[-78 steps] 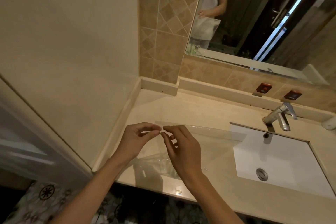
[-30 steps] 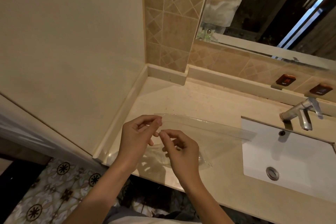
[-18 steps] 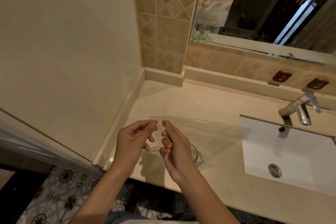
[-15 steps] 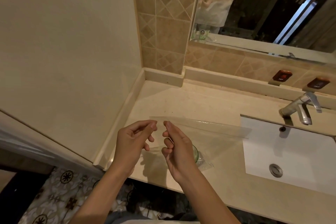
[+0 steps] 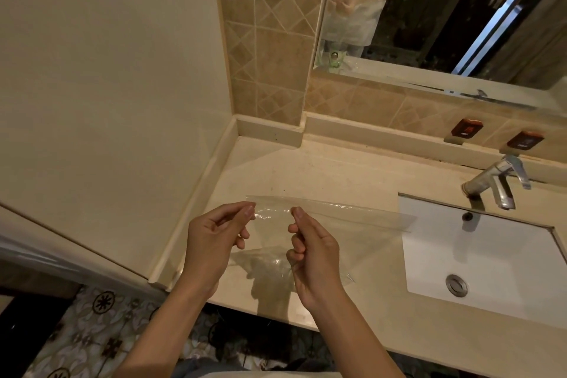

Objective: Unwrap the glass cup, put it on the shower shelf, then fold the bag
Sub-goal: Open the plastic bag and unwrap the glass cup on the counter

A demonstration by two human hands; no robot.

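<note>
Opening the bag [image 5: 334, 224]: left hand [image 5: 214, 239] and right hand [image 5: 313, 252] each pinch its top edge between thumb and fingertips, held above the counter [image 5: 322, 175] beside the sink [image 5: 491, 255]. Judged step: unwrapping, mouth being parted. Glass cup [image 5: 270, 270]: only a faint clear bulge low in the bag, partly behind the right hand; not certain. Next move likely needs the mouth wide enough to reach in. Shower shelf not in view.

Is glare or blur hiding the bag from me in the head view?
Head view: sharp, dim warm light. The clear plastic bag shows mainly by its edges and faint sheen; both hands pinch its top edge. Hand shadows fall on the countertop; wide-angle bending at the edges.
</note>
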